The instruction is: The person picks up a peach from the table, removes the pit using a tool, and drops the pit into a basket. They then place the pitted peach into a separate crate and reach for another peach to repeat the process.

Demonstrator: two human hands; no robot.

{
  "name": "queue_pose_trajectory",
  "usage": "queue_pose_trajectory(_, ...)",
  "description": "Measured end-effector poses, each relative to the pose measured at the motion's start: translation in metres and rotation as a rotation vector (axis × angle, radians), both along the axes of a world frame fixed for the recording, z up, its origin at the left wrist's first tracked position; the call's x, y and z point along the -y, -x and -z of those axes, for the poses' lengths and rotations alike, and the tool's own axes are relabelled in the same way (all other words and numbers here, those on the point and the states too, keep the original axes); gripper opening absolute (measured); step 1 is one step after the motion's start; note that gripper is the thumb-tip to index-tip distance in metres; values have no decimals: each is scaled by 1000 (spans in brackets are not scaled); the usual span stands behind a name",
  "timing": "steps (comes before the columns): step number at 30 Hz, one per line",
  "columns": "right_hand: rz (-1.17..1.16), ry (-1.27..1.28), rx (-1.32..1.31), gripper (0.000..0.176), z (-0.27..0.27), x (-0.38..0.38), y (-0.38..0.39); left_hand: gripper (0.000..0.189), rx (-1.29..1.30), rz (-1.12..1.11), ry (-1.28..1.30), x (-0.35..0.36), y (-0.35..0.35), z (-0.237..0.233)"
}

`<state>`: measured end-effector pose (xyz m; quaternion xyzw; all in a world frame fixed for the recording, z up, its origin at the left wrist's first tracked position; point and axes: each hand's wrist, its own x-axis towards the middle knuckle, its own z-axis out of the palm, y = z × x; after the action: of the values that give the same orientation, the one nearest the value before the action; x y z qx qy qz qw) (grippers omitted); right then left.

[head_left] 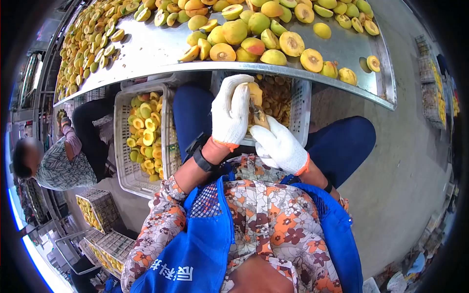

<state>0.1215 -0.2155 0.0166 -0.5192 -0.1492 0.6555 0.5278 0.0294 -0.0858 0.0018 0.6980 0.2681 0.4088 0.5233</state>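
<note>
Hard to make out past the gloved fingers: only a yellow-orange sliver of the peach (pixel 254 92) on show, mostly covered by the left hand (pixel 231 113). Closed around that fruit, gripping from above. Just below and touching it, the right hand (pixel 279 147), curled on a dark object (pixel 257 116) too blurred to name. All held over a white crate of pits (pixel 288 105), half hidden under the steel table (pixel 151 51) — beside it, a crate of halves (pixel 146 129).
</note>
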Motion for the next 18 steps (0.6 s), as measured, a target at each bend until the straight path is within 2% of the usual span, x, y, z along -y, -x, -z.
queue_pose_trajectory(1, 3, 3, -1, 23, 9, 1, 0, 23, -114, 15, 7, -2, -1, -5)
queue_pose_trajectory(2, -93, -191, 424, 20, 26, 4, 1, 22, -228, 31, 14, -3, -2, -9)
queue_pose_trajectory(3, -192, -381, 848, 17, 33, 5, 1, 22, -228, 37, 20, -2, -3, -7)
queue_pose_trajectory(5, -162, -371, 747, 17, 35, 6, -1, 21, -192, -11, -123, 1, -2, -2)
queue_pose_trajectory(7, -137, -373, 649, 17, 27, 6, -2, 20, -145, -18, -67, -2, -1, 0)
queue_pose_trajectory(9, -2, -40, -224, 20, 12, 7, -5, 21, -144, 236, 261, -21, 1, 5)
queue_pose_trajectory(11, 1, -28, -165, 21, 12, 7, -3, 21, -139, 271, 342, -21, 0, 6)
queue_pose_trajectory(13, 7, -16, -110, 21, 18, 5, 2, 22, -94, 111, 80, -9, -1, 6)
queue_pose_trajectory(15, 11, -143, 400, 21, 28, 1, 6, 22, -70, 88, 89, -4, -1, 9)
queue_pose_trajectory(16, 12, -142, 402, 21, 27, 2, 4, 22, -100, 58, 9, -3, 0, 13)
queue_pose_trajectory(18, -50, -24, -6, 20, 17, 4, -1, 21, -134, 29, -69, -8, 1, 16)
